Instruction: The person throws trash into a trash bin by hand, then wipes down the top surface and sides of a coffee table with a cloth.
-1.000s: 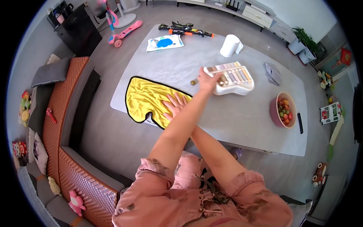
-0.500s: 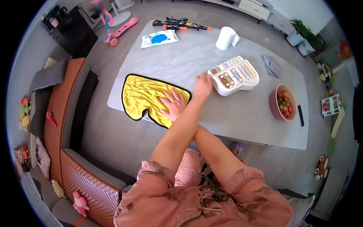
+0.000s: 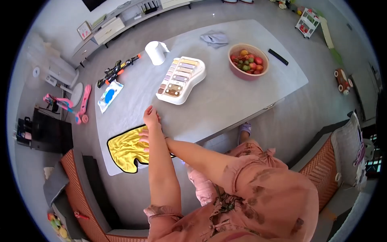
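We see the left forearm (image 3: 164, 177) crossing above the right forearm (image 3: 197, 156). The right grip (image 3: 144, 139), partly hidden, rests with spread fingers on a yellow cloth (image 3: 125, 147) at the grey bench's (image 3: 229, 105) edge. The left grip (image 3: 151, 116), fingers curled, is just beyond the cloth. Farther out we see a toy xylophone (image 3: 180, 82), a paper roll (image 3: 155, 53) and a fruit basket (image 3: 246, 76).
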Tool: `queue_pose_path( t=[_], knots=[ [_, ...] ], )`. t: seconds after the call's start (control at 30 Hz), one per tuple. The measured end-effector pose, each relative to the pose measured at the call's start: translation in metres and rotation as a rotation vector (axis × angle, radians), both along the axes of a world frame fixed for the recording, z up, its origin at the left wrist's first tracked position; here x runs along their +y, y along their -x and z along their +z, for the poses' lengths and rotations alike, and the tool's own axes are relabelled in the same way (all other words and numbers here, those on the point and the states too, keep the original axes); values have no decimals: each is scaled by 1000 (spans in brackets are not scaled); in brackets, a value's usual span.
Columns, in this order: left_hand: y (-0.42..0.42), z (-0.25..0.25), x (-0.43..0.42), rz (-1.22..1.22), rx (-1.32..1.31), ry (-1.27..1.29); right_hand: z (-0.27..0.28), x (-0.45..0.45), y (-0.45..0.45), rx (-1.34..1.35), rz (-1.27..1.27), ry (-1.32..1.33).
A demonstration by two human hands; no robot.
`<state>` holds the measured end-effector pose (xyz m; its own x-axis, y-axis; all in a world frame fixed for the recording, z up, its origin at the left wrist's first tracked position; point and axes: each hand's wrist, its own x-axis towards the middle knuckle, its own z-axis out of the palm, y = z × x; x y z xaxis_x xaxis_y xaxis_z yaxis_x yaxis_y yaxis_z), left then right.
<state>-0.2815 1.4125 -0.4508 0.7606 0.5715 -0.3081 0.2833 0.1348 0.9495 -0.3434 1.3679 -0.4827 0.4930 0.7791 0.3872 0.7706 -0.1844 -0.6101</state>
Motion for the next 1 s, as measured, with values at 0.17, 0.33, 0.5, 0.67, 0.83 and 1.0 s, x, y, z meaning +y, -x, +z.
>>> queue_pose_path(
  t=[0.17, 0.33, 0.5, 0.67, 0.83, 1.0],
  knots=[
    [33, 56, -17, 126, -362, 173, 8, -23, -1, 242, 127, 6],
    [85, 79, -90, -93, -423, -31, 36, -151, 46, 545, -259, -220],
    [156, 47, -217, -476, -332, -199, 52, -294, 103, 1649, -393, -913],
    [223, 68, -315, -816, -386, -298, 66, -401, 177, 1701, -439, -1148],
    [263, 81, -378, -1071, -446, -320, 66, -473, 238, 1627, -514, -1314],
    [287, 100, -428, -1243, -348, -446, 61, -518, 270, 1482, -437, -1402]
  ],
)
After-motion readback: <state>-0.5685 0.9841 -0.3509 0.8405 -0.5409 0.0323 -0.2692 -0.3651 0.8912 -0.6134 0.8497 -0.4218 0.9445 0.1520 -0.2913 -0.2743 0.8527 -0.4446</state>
